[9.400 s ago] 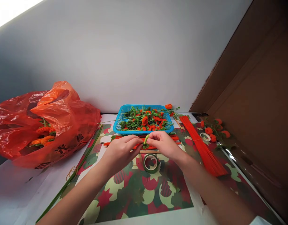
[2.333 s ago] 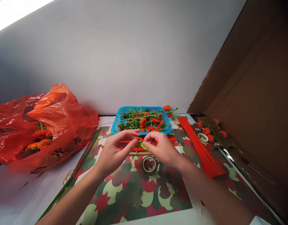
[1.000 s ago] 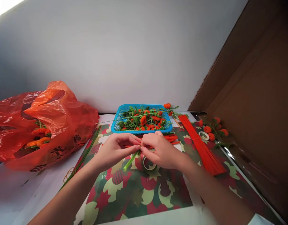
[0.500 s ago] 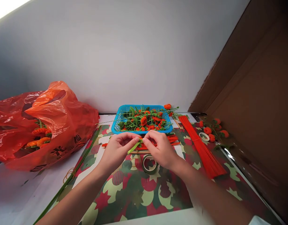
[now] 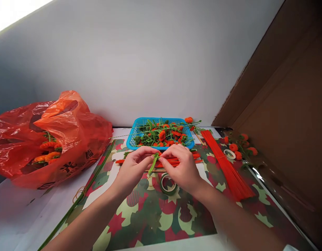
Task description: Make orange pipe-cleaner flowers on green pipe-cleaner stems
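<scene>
Between my two hands is a small orange flower with a light green strip (image 5: 153, 165) hanging down from it. My left hand (image 5: 136, 166) pinches the piece from the left with thumb and forefinger. From the right, the thumb and fingers of my right hand (image 5: 180, 165) close on its other side. Below them a roll of dark green tape (image 5: 168, 184) lies on the patterned mat (image 5: 150, 219). Red strips (image 5: 175, 161) lie behind my fingers. Just beyond is a blue basket (image 5: 129, 142) of orange flowers and green stems.
A red plastic bag (image 5: 79, 139) with orange flowers stands at the left, beside long green stems (image 5: 79, 198). On the right are a red bundle (image 5: 226, 167), a white-cored roll (image 5: 229, 154), more orange flowers (image 5: 233, 147) and a cardboard wall (image 5: 286, 104).
The light green strip has swung from slanting left to hanging more steeply downward. Both hands remain close together around the piece, and the view has shifted slightly.
</scene>
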Demonstrator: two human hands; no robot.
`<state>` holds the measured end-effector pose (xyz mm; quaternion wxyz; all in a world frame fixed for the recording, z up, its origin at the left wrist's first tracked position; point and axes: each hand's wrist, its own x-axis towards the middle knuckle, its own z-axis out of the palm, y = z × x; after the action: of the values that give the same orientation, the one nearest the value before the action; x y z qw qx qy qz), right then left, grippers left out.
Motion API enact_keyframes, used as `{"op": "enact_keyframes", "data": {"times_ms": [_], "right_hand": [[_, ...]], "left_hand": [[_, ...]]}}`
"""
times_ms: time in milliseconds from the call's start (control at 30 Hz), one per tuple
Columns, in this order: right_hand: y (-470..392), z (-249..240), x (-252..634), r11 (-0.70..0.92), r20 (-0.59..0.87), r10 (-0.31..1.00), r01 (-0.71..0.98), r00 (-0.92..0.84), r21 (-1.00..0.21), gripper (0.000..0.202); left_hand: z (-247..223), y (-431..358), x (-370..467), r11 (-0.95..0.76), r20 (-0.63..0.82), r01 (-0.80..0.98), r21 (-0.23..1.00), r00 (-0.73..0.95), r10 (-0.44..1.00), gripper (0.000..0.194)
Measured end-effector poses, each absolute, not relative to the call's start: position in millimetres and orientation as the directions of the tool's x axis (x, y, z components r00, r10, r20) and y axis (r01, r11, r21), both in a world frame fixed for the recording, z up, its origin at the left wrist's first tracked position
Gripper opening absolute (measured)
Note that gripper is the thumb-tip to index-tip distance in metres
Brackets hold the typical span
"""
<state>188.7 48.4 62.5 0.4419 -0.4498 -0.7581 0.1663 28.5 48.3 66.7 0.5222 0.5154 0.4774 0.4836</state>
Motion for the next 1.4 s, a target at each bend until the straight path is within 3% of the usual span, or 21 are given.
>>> {"op": "enact_keyframes", "data": {"times_ms": [167, 367, 467, 633, 867, 1100, 1300, 1400], "right_hand": [[43, 63, 186, 0.525, 0.536, 0.823, 0.612, -0.187, -0.592, 0.011], [42, 64, 186, 0.514, 0.502, 0.837, 0.627, -0.217, -0.586, 0.011], [42, 66, 187, 0.493, 0.472, 0.853, 0.637, -0.222, -0.592, 0.011], [42, 69, 187, 0.413, 0.376, 0.906, 0.600, -0.194, -0.685, 0.013], [44, 71, 186, 0.247, 0.209, 0.969, 0.511, -0.131, -0.824, 0.017], [42, 70, 186, 0.345, 0.305, 0.935, 0.658, -0.180, -0.669, 0.015], [40, 68, 181, 0.333, 0.366, 0.924, 0.714, -0.115, -0.616, 0.015], [37, 67, 176, 0.318, 0.383, 0.920, 0.720, -0.078, -0.617, 0.016]], "left_hand": [[69, 48, 28, -0.131, 0.124, 0.061, 0.990, 0.105, 0.987, 0.014], [70, 48, 23, -0.117, 0.109, 0.040, 0.992, 0.172, 0.979, 0.014], [72, 47, 23, -0.201, 0.180, 0.114, 0.973, 0.171, 0.969, 0.011], [71, 44, 27, -0.344, 0.309, 0.200, 0.918, 0.186, 0.933, 0.012], [63, 42, 35, -0.303, 0.289, 0.126, 0.945, 0.117, 0.950, 0.010], [57, 45, 31, -0.206, 0.197, 0.071, 0.976, 0.124, 0.973, 0.008], [51, 40, 37, -0.390, 0.389, 0.176, 0.904, 0.041, 0.920, 0.006], [48, 37, 41, -0.411, 0.419, 0.192, 0.891, 0.003, 0.908, 0.007]]}}
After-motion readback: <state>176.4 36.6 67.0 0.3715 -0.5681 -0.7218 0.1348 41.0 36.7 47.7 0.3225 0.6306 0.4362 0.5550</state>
